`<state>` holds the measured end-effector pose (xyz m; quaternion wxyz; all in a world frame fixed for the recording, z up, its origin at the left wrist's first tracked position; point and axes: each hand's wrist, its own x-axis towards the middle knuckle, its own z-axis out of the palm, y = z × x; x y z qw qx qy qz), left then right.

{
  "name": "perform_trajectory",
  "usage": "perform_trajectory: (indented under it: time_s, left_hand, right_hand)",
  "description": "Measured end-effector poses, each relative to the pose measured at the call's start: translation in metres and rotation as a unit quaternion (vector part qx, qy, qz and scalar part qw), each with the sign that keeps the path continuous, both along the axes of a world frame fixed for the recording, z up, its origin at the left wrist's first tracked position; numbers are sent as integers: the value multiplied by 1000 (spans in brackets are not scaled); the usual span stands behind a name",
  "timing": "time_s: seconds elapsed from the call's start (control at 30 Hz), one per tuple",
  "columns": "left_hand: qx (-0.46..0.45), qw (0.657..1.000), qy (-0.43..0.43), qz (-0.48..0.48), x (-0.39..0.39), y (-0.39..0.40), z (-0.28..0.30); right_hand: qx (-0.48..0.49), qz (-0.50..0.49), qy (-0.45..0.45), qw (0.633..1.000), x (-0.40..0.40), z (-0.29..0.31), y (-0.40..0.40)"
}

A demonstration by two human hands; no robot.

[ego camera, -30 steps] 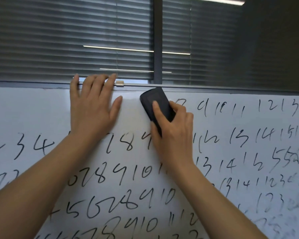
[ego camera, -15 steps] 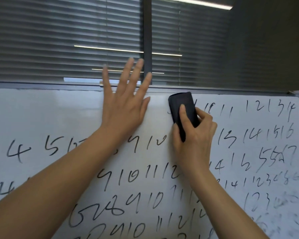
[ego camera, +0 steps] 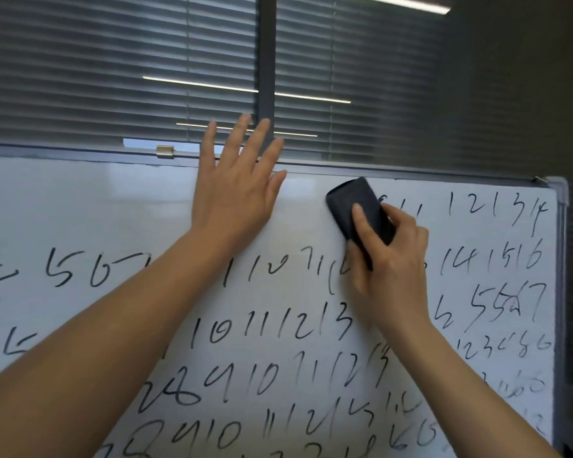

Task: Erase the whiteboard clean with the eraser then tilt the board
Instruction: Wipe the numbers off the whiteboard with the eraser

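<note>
The whiteboard (ego camera: 80, 206) fills the lower view, covered in rows of handwritten black numbers. Its top row is wiped blank from the left as far as the eraser. My right hand (ego camera: 391, 259) grips a black eraser (ego camera: 354, 206) and presses it flat on the board just under the top frame, right of centre. To its right the top row still reads 11, 12, 13, 14. My left hand (ego camera: 235, 190) lies flat on the board with fingers spread, fingertips reaching past the top frame.
The board's grey frame (ego camera: 558, 259) ends at the right, with a corner near the top right. A small metal clip (ego camera: 165, 151) sits on the top edge. Closed window blinds (ego camera: 113, 61) hang behind the board, and a dark wall stands at the right.
My right hand has slid the eraser to the right along the top row, wiping several numbers away. My left hand shifted right too, its fingers straightening above the frame. The view panned right.
</note>
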<state>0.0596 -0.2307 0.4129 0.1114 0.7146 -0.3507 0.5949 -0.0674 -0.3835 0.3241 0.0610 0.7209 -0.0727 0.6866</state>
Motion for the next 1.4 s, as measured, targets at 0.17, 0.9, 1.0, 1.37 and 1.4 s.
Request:
perform_trajectory:
  time_s: [0.17, 0.9, 1.0, 1.37, 1.4]
  left_hand:
    - [-10, 1000, 3, 12, 0, -5, -2]
    - [4, 1000, -5, 3, -27, -51, -5]
    - [-13, 1000, 0, 2, -35, -76, -2]
    - [-66, 997, -30, -23, -34, -77, -9]
    - [-65, 997, -28, -22, -35, -78, -9]
  right_hand:
    - [57, 16, -37, 998, 4, 1, -2]
    - [-64, 16, 36, 997, -8, -24, -26]
    - [-103, 14, 67, 992, -18, -32, -38]
    - [12, -12, 18, 1000, -48, 6, -91]
    - [15, -10, 13, 1000, -47, 4, -90]
